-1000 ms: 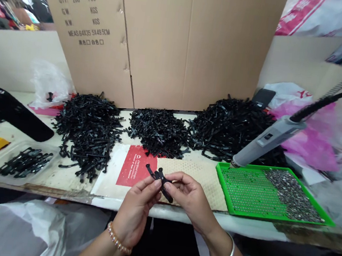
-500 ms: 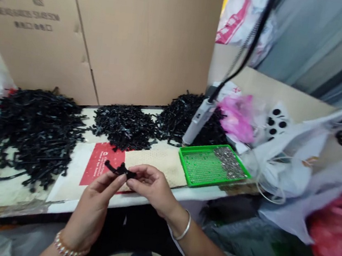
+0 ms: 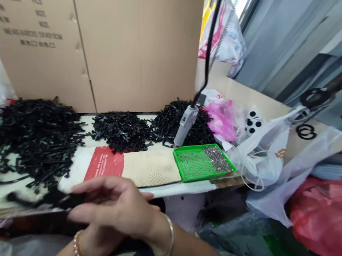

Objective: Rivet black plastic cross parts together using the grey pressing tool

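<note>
A black plastic piece (image 3: 45,197), blurred by motion, lies across the table's front edge and reaches into my right hand's fingers. My right hand (image 3: 114,208), wearing a silver bangle, is spread above my left hand (image 3: 96,241), which wears a beaded bracelet. The right hand partly hides the left, so its fingers and grip do not show. Behind the hands lies a red and cream mat (image 3: 141,170). Heaps of similar black plastic pieces (image 3: 34,140) stand on the table to the far left of the mat.
Further black heaps (image 3: 122,132) line the back of the table beside a cardboard box (image 3: 107,41). A grey corded heat tool (image 3: 185,125) stands by a green tray (image 3: 209,175) of metal studs. Plastic bags (image 3: 263,164) crowd the right.
My view has swung right. My hands have moved left and closer together, with the right now over the left. The black piece has shifted left to the table's front edge.
</note>
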A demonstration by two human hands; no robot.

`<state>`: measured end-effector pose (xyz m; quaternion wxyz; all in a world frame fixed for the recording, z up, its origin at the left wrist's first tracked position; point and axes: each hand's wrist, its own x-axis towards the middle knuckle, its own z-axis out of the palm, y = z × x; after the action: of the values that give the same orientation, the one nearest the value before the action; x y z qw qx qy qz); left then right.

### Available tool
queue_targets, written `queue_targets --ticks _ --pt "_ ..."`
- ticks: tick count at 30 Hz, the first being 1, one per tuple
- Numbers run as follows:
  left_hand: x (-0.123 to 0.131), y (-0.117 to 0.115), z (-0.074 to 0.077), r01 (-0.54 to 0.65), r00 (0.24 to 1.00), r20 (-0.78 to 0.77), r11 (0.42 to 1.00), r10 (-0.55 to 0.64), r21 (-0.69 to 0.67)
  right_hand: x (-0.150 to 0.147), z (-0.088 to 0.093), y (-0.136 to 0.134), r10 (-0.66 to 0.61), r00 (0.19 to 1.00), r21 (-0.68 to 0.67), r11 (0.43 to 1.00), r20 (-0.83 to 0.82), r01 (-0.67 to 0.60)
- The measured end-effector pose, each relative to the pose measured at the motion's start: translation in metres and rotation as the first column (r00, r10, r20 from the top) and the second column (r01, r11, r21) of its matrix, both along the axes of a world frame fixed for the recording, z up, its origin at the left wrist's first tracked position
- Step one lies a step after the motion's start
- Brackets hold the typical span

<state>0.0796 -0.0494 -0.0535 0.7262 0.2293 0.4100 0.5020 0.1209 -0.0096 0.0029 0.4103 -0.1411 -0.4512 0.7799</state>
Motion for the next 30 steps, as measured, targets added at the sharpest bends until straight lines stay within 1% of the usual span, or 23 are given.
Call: queue_targets --ticks 1,2,3,4,5,6,7,8,10,12,14,16,18,19,20,21,23,24,25,26,28,30 --pt "-0.013 0.003 0.004 0.064 0.998 0.008 0.997 -0.064 0.035 0.004 -0.002 0.004 -0.107 0.994 -0.003 0.994 0.024 0.107" --pt "-0.023 0.005 0.007 0.164 0.986 -0.002 0.983 -0.165 0.084 0.007 -0.004 0.008 -0.177 0.983 -0.022 0.984 0.039 0.178" --pt "-0.03 0.005 0.01 0.293 0.956 -0.045 0.946 -0.29 0.138 0.008 -0.005 0.012 -0.208 0.977 -0.051 0.976 0.04 0.21" --pt "-0.033 0.003 0.012 0.406 0.914 -0.102 0.895 -0.393 0.186 0.007 -0.006 0.015 -0.202 0.979 -0.085 0.975 0.032 0.204" --pt "-0.031 0.0 0.013 0.48 0.877 -0.16 0.848 -0.454 0.224 0.006 -0.007 0.017 -0.181 0.983 -0.112 0.977 0.019 0.182" --pt "-0.027 -0.003 0.013 0.514 0.856 -0.202 0.822 -0.475 0.246 0.003 -0.007 0.018 -0.153 0.988 -0.121 0.981 0.011 0.153" --pt "-0.021 -0.007 0.012 0.512 0.857 -0.221 0.82 -0.466 0.255 0.001 -0.007 0.019 -0.127 0.992 -0.118 0.985 0.011 0.128" --pt "-0.014 -0.009 0.011 0.479 0.875 -0.214 0.84 -0.435 0.254 0.0 -0.006 0.018 -0.109 0.994 -0.109 0.988 0.01 0.109" --pt "-0.002 -0.012 0.009 0.386 0.922 -0.129 0.892 -0.365 0.235 0.001 -0.004 0.019 -0.089 0.996 -0.114 0.99 -0.009 0.087" --pt "0.005 -0.011 0.007 0.294 0.956 -0.042 0.932 -0.292 0.211 0.005 -0.001 0.021 -0.094 0.994 -0.191 0.978 -0.051 0.082" --pt "0.01 -0.009 0.005 0.18 0.983 0.006 0.967 -0.184 0.18 0.01 0.0 0.026 -0.111 0.988 -0.325 0.943 -0.108 0.071" --pt "0.012 -0.007 0.003 0.077 0.997 0.018 0.984 -0.081 0.161 0.013 -0.002 0.031 -0.134 0.978 -0.45 0.892 -0.162 0.048" --pt "0.011 -0.005 0.0 0.016 0.999 0.032 0.988 -0.021 0.156 0.013 -0.007 0.035 -0.156 0.969 -0.521 0.853 -0.191 0.035" --pt "0.009 -0.004 -0.001 0.02 0.999 0.033 0.988 -0.025 0.154 0.013 -0.01 0.036 -0.155 0.969 -0.531 0.847 -0.19 0.031" --pt "0.006 -0.001 -0.003 0.056 0.998 0.025 0.987 -0.061 0.151 0.013 -0.014 0.037 -0.15 0.972 -0.519 0.854 -0.178 0.037" --pt "0.001 0.002 -0.003 0.127 0.992 0.005 0.982 -0.129 0.143 0.015 -0.018 0.037 -0.144 0.978 -0.479 0.876 -0.153 0.054" --pt "-0.011 0.01 -0.003 0.296 0.955 -0.061 0.949 -0.291 0.112 0.024 -0.028 0.037 -0.157 0.986 -0.327 0.936 -0.063 0.128" --pt "-0.018 0.015 -0.001 0.347 0.936 -0.091 0.933 -0.339 0.094 0.03 -0.033 0.038 -0.187 0.982 -0.232 0.956 -0.007 0.18" --pt "-0.024 0.02 0.001 0.348 0.935 -0.106 0.934 -0.339 0.078 0.038 -0.039 0.04 -0.227 0.973 -0.143 0.962 0.05 0.231" --pt "-0.028 0.025 0.004 0.293 0.953 -0.1 0.954 -0.285 0.067 0.048 -0.044 0.043 -0.262 0.959 -0.07 0.96 0.104 0.27" --pt "-0.031 0.034 0.009 0.08 0.996 -0.045 0.995 -0.077 0.054 0.066 -0.054 0.048 -0.301 0.934 0.01 0.952 0.191 0.305" --pt "-0.025 0.044 0.013 -0.105 0.994 0.0 0.994 0.105 0.033 0.083 -0.062 0.054 -0.304 0.92 0.035 0.952 0.246 0.305"
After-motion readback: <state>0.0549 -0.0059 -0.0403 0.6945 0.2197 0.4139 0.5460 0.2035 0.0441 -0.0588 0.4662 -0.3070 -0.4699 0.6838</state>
